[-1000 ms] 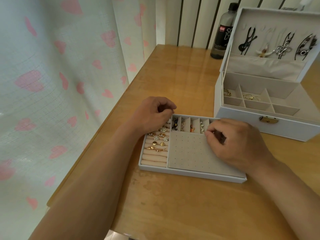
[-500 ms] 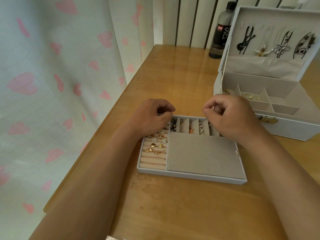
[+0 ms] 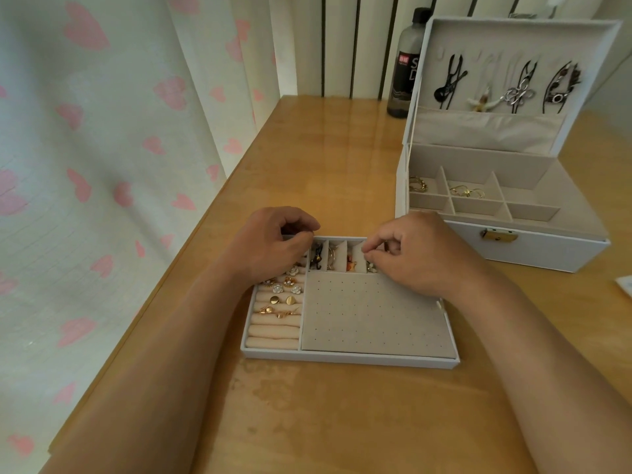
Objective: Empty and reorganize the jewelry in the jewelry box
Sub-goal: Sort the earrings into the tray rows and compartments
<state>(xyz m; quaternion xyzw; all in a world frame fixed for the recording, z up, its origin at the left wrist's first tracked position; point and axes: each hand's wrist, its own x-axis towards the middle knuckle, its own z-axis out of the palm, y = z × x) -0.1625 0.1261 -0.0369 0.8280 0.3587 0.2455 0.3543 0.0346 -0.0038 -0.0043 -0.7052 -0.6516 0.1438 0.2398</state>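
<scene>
Wooden table [image 3: 342, 165]: glossy; it carries everything, and a heart-print curtain [image 3: 102, 165] hangs along its left edge.
Jewelry box [image 3: 547, 248]: white, near the table's right edge, with its lid propped upright so the necklaces [image 3: 513, 87] hang from hooks inside. Two far-left cells hold gold pieces and the others look bare (probably partly emptied).
Tray [image 3: 342, 359]: the lift-out insert, flat toward the near edge just in front of the box, within reach of both hands.
Bottle [image 3: 405, 63]: dark, at the far edge behind the box.
Left hand [image 3: 270, 248]: fingers curled over the tray's far-left corner, perhaps steadying it. I cannot tell whether it holds anything.
Right hand [image 3: 420, 258]: thumb and forefinger drawn together over the small compartments [image 3: 337, 256] on the tray's far side, likely picking or dropping a piece. What it pinches, if anything, is too small to tell.
Rings [image 3: 277, 288]: gold and flower-topped, tucked into the far ring rolls [image 3: 273, 331].
Earrings [image 3: 350, 265]: tiny, sorted into those compartments.
</scene>
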